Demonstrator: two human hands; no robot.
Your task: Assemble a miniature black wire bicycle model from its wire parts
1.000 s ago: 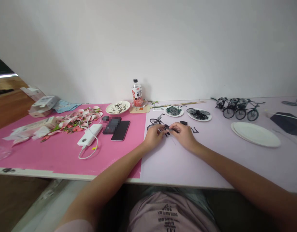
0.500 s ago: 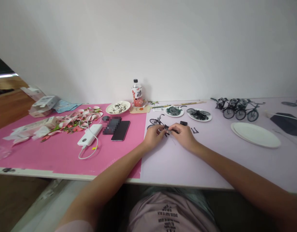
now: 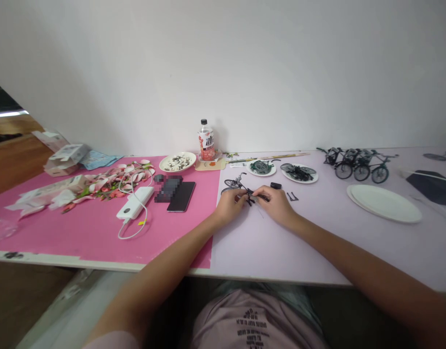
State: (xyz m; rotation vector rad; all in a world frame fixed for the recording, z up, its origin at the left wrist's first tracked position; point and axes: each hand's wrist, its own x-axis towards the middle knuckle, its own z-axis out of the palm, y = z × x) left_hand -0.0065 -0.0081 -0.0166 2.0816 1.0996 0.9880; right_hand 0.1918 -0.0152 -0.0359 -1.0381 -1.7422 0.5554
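A small dark model bicycle [image 3: 236, 182] lies tilted on the pale sheet, its handlebar and wheels showing beyond my left hand [image 3: 230, 205]. The fingers of that hand are closed on the bicycle's frame. Just to the right, my right hand [image 3: 274, 203] pinches a thin dark tool or part [image 3: 262, 197] against the near end of the frame; exactly what it is cannot be made out. A small black block [image 3: 275, 185] sits beyond my right hand, and small black forked parts [image 3: 292, 196] lie to its right.
Plates of green parts [image 3: 261, 167] and dark parts [image 3: 299, 173] stand behind. Assembled model bicycles [image 3: 357, 165] and stacked white plates [image 3: 386, 203] are at the right. A bottle [image 3: 207, 141], phone [image 3: 181, 197], power bank [image 3: 135, 202] and artificial petals [image 3: 114, 182] are leftward.
The fingertips of my right hand have drawn slightly right, away from those of my left hand, and more of the dark frame shows between them.
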